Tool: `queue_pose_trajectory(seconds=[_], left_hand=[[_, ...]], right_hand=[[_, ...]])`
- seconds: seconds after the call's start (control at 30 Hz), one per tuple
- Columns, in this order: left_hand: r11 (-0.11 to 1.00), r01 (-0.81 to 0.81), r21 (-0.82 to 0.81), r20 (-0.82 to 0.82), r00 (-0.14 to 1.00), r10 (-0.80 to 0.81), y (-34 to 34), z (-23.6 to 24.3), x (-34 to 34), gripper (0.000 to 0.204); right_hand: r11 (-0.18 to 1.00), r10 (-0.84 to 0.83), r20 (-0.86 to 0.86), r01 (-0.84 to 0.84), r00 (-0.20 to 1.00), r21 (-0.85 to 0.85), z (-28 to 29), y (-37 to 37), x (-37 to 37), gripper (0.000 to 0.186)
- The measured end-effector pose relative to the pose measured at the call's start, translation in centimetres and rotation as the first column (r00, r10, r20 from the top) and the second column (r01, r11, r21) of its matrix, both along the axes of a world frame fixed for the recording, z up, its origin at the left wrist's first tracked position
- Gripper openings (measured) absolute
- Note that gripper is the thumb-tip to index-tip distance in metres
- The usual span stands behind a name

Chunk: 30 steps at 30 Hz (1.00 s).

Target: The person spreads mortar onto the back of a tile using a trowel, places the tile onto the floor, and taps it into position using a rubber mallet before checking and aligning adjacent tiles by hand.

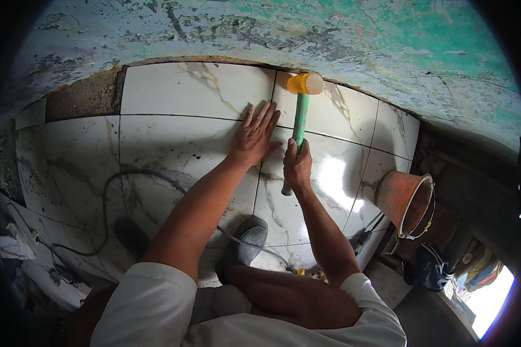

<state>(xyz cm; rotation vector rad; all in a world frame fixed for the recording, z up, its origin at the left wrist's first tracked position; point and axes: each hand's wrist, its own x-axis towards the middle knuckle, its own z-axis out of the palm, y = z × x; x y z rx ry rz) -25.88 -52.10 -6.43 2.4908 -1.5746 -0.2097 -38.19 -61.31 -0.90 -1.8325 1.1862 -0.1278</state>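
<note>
My right hand (297,166) is wrapped round the green handle of a rubber mallet (301,113). Its orange and pale head lies over a marbled white tile (336,118) beside the wall; I cannot tell whether it touches the tile. To the left, my left hand (256,137) rests flat with its fingers spread, its fingertips across the joints where several tiles meet. Dark joint lines run between these tiles.
A peeling green and grey wall (214,34) borders the tiles, with a bare rough gap (84,95) at the far left. On the right an orange bucket (386,199) lies tipped. A dark cable (105,202) snakes across the floor past my shoe (252,234).
</note>
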Motion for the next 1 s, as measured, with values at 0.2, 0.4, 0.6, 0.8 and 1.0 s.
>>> queue_pose_trajectory(seconds=[0.2,0.4,0.6,0.8,1.0], left_hand=[[0.997,-0.011,0.071,0.081,0.997,0.005,-0.1,-0.3,-0.2,0.089],[0.996,0.040,-0.083,0.017,0.999,-0.039,3.0,-0.3,0.3,0.084],[0.943,-0.304,-0.135,-0.074,0.952,0.296,11.5,-0.9,5.8,0.092],[0.790,-0.610,0.068,0.066,0.792,0.606,23.7,-0.4,12.5,0.095],[0.788,-0.615,0.007,0.049,0.788,0.614,23.9,0.6,15.0,0.081]], right_hand=[[1.000,-0.012,-0.061,0.014,0.998,0.027,-0.4,-0.3,0.2,0.040],[0.985,-0.127,0.033,0.122,0.991,0.125,0.4,1.4,-3.2,0.040],[0.944,-0.209,-0.200,0.145,0.957,-0.297,0.3,1.9,-10.9,0.047],[0.926,-0.252,-0.283,0.146,0.925,-0.349,-0.3,1.1,-16.7,0.052],[0.889,-0.196,-0.368,0.006,0.909,-0.458,-1.8,0.7,-18.0,0.055]])
